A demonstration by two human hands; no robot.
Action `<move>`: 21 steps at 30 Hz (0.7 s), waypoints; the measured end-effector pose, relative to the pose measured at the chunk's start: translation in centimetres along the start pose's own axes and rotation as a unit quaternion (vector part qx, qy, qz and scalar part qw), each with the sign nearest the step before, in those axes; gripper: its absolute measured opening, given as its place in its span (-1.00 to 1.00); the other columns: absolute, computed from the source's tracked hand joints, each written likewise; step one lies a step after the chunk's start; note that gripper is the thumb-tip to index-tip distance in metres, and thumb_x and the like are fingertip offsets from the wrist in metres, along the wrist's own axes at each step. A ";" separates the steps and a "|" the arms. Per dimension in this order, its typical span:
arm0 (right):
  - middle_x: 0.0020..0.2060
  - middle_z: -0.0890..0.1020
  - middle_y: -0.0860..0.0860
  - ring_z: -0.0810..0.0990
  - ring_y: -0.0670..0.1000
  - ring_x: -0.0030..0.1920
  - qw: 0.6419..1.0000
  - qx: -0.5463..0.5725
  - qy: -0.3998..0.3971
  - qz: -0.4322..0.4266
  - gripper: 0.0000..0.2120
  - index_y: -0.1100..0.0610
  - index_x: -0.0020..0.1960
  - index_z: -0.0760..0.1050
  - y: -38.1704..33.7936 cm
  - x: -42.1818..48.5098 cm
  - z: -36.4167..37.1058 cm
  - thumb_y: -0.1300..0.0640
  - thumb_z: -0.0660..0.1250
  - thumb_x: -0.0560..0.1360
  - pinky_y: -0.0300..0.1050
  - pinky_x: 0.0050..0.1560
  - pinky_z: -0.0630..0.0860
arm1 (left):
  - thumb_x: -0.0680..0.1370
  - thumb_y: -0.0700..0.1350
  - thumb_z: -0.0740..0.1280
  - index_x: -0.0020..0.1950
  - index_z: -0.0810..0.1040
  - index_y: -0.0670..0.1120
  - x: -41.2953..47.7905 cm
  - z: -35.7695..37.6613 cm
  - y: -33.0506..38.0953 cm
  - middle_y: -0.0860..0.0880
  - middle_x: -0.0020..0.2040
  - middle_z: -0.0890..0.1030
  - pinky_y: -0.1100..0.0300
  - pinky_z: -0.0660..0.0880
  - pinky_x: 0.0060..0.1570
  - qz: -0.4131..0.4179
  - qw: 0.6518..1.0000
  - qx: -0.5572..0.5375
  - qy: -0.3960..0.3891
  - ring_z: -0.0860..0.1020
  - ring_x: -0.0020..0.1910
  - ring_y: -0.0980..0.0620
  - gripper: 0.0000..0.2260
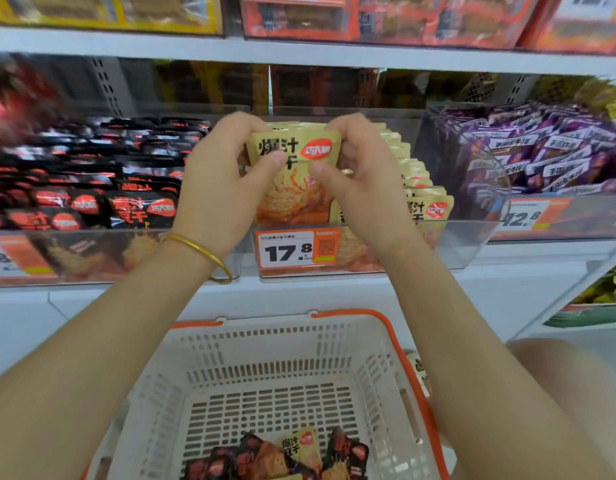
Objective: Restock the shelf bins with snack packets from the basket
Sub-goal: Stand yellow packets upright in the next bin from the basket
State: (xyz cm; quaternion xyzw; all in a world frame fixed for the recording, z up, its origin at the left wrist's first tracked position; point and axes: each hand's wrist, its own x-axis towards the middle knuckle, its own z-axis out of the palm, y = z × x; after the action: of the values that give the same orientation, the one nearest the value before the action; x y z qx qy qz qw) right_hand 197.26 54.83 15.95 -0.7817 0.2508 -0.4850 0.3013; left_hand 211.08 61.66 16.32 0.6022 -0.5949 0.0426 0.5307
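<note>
Both hands hold a stack of beige snack packets [294,168] upright over the middle clear shelf bin [455,244]. My left hand [223,178] grips the stack's left edge, thumb on the front. My right hand [362,181] grips its right edge, thumb also on the front. More beige packets [427,202] stand in a row in that bin to the right. Below, the white basket [265,368] with orange handles holds a few black packets [251,455] and one beige packet [301,445] at its near end.
The left bin holds black and red packets [92,188]. The right bin holds purple packets [548,150]. A price tag reading 17.8 [297,251] is on the middle bin's front. Boxed goods fill the shelf above [299,46]. A gold bangle [202,251] circles my left wrist.
</note>
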 end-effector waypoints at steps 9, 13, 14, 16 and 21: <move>0.05 0.56 -0.10 0.52 -0.11 -0.11 0.978 -0.195 -0.015 -0.067 -0.78 0.03 0.17 0.46 0.9 -0.3 -0.1 0.11 0.30 0.53 0.02 -0.09 0.54 | 0.52 -0.15 0.34 0.01 0.49 -0.13 0.0 0.7 -1.2 -0.06 -0.11 0.55 0.00 0.53 -0.08 -0.046 0.997 0.006 -0.060 0.54 -0.11 -0.05 -0.89; -0.19 0.47 -0.22 0.43 -0.15 -0.14 0.976 -0.214 -0.043 -0.006 -0.91 0.01 -0.02 0.47 0.9 1.1 -0.4 0.15 0.34 0.51 -0.15 -0.06 0.48 | 0.50 -0.04 0.36 -0.05 0.50 -0.05 0.6 1.1 -1.7 -0.06 -0.06 0.52 -0.02 0.45 0.04 -0.057 0.989 0.099 -0.096 0.47 0.00 -0.11 -0.88; -0.22 0.46 -0.22 0.44 -0.15 -0.15 0.974 -0.217 -0.059 0.012 -0.90 0.01 -0.01 0.47 1.0 1.3 -0.4 0.15 0.35 0.51 -0.18 -0.07 0.46 | 0.49 0.00 0.37 -0.05 0.51 -0.03 0.8 1.1 -1.9 -0.04 -0.02 0.51 0.03 0.39 0.11 -0.062 0.985 0.131 -0.097 0.42 0.07 -0.12 -0.87; -0.19 0.49 -0.16 0.48 -0.09 -0.11 0.970 -0.223 -0.090 0.036 -0.85 0.03 0.05 0.51 1.4 1.6 0.0 0.13 0.38 0.49 -0.16 -0.06 0.45 | 0.48 0.04 0.38 0.02 0.57 -0.02 0.6 1.1 -2.1 0.03 0.06 0.43 0.14 0.21 0.12 -0.078 0.975 0.183 -0.101 0.31 0.19 -0.08 -0.81; -0.18 0.56 -0.05 0.50 0.04 0.00 0.958 -0.259 -0.117 0.043 -0.89 0.00 -0.10 0.51 2.5 1.5 0.1 0.03 0.43 0.45 -0.01 0.01 0.46 | 0.45 0.01 0.42 0.05 0.60 -0.04 -0.6 1.3 -2.4 -0.02 0.24 0.39 0.05 0.19 0.20 -0.033 0.968 0.235 -0.080 0.23 0.28 -0.10 -0.78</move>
State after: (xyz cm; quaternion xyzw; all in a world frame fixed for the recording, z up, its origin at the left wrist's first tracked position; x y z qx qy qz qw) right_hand 197.71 52.09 15.05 -0.8728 0.3643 -0.2947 0.1367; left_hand 211.96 60.53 13.89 0.7309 -0.5885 0.1152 0.3258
